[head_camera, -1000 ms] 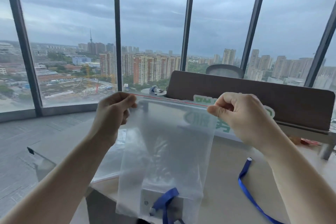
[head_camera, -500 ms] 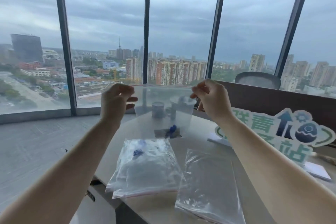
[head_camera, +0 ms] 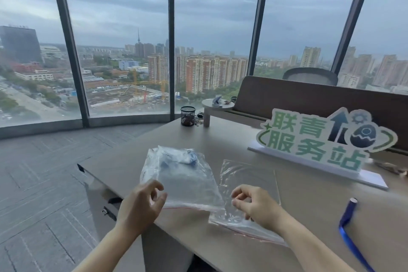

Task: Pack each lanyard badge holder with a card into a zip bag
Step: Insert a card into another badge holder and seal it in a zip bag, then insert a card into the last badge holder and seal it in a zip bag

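A pile of filled zip bags (head_camera: 180, 174) lies on the beige table (head_camera: 309, 205), with blue lanyards showing through the plastic at its far end. My left hand (head_camera: 141, 203) hovers at the pile's near left corner, fingers apart and curled, holding nothing. To the right lie flat, clear empty zip bags (head_camera: 247, 181); my right hand (head_camera: 256, 203) rests over their near end, fingers loosely curled with nothing gripped. A loose blue lanyard (head_camera: 347, 227) trails off the table's near right.
A white and green cut-out sign (head_camera: 324, 139) stands at the right. A black mesh pen cup (head_camera: 187, 116) and a small round stand (head_camera: 217, 105) sit at the far end. The table's left edge (head_camera: 106, 181) drops to grey carpet.
The bag I held up by its top in both hands has been set down on the pile. Both hands have let go and dropped to the table's near edge.
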A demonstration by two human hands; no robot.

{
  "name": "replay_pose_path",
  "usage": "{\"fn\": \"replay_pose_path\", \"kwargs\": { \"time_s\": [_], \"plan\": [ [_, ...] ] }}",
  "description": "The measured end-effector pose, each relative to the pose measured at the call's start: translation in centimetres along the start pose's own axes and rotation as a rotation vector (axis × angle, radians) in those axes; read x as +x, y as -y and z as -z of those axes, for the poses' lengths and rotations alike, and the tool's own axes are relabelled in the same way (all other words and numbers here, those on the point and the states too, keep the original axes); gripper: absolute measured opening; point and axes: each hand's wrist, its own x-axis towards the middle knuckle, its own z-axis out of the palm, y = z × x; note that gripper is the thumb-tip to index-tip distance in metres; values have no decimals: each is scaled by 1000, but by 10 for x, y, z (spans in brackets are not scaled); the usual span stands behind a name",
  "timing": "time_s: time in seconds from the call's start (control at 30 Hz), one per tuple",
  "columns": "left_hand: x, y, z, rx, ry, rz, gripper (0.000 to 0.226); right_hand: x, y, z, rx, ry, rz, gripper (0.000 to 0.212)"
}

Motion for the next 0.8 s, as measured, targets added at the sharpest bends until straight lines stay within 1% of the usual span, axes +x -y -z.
{"fn": "replay_pose_path", "kwargs": {
  "time_s": [0.07,0.1,0.17,0.23,0.3,0.33,0.4,0.47,0.5,0.57,0.63,0.73,0.8],
  "plan": [
    [0,-22,-6,33,-29,-110,8,-29,-21,14,-26,-92,-55,5],
    [1,-37,-12,23,-12,-159,10,-45,-33,24,-67,-156,-96,5],
    [0,-76,-30,-45,62,-257,13,-77,-57,46,-119,-277,-201,9],
    [-3,-120,-55,-117,151,-331,9,-109,-82,69,-131,-355,-306,11],
    [-10,-166,-84,-182,251,-395,4,-140,-108,94,-189,-416,-425,6],
    [-15,-188,-99,-211,307,-435,6,-156,-121,105,-231,-455,-481,4],
    [-30,-233,-126,-251,425,-522,12,-186,-140,127,-333,-502,-636,28],
    [-49,-274,-150,-250,536,-608,19,-214,-154,143,-433,-496,-820,52],
    [-59,-293,-160,-241,583,-640,22,-225,-158,148,-448,-485,-893,60],
    [-78,-325,-181,-237,661,-682,30,-243,-164,151,-458,-477,-980,74],
    [-93,-351,-199,-200,723,-703,37,-254,-170,150,-443,-470,-1018,91],
    [-111,-380,-217,-113,749,-746,35,-260,-177,146,-410,-459,-1031,98],
    [-116,-393,-225,-93,750,-726,29,-259,-184,146,-438,-444,-1035,96]
  ]
}}
